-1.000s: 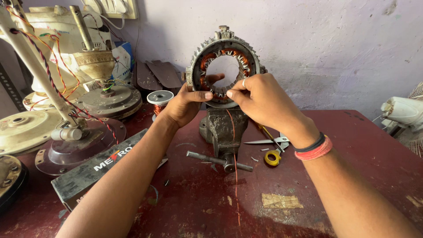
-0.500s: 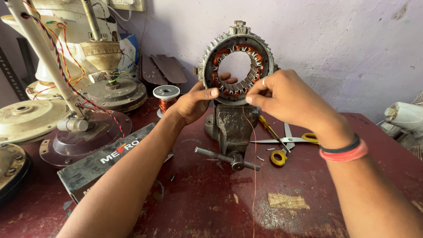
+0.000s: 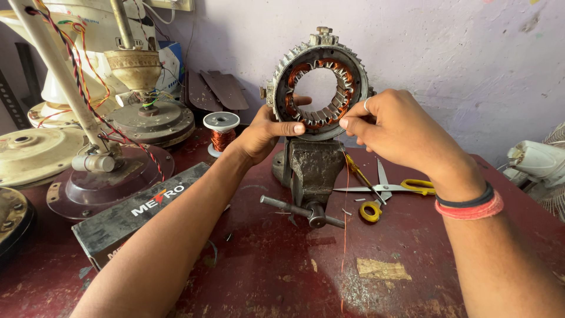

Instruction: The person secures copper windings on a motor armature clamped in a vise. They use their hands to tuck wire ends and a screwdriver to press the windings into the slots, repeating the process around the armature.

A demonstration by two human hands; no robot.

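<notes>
Left hand (image 3: 263,131) cupped on stator (image 3: 318,82) rim, steadying it | right hand (image 3: 393,125) pinches thin copper wire (image 3: 345,194) at stator's lower right, wire hangs down | stator clamped upright in vise (image 3: 310,168) on table (image 3: 282,271) | scissors (image 3: 388,191) right of vise, wire spool (image 3: 221,131) left.

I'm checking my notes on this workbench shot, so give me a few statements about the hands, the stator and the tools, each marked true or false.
1. The stator is clamped upright in a vise. True.
2. The left hand holds the scissors. False: they lie on the table, right of the vise; the left hand rests on the stator.
3. A thin copper wire hangs below the right hand. True.
4. The wire spool lies on its side right of the vise. False: it stands upright to the left.
</notes>
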